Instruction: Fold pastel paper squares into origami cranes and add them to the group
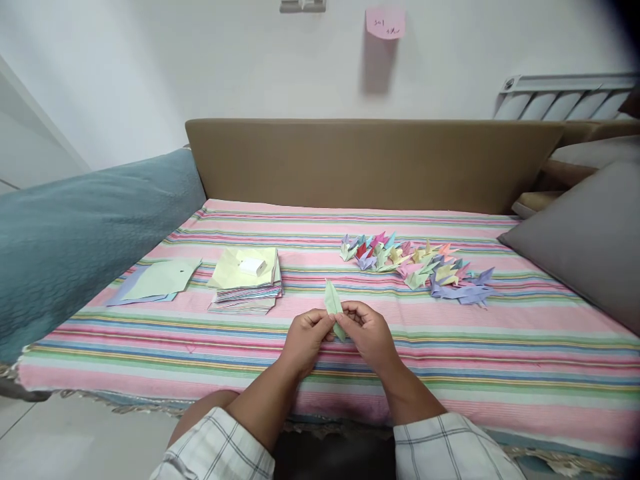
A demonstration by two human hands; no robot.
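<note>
Between my two hands is a narrow, pale green folded paper (332,299), pointed at its far end. My left hand (309,337) pinches its left side, thumb on top. From the right, my right hand (367,332) grips the same paper with thumb and curled fingers, and the two thumbs nearly meet. The paper is held above the striped cloth, and my fingers hide part of its lower half. Beyond my right hand lie several folded paper cranes (415,263) in many colours, set in a slanting group.
A stack of square papers (245,293) with a small white block (253,267) on top sits left of my hands. Farther left lie loose green and purple sheets (160,280). The striped cloth (190,363) covers the sofa seat. A grey cushion (585,233) leans at right, a brown backrest (370,167) behind.
</note>
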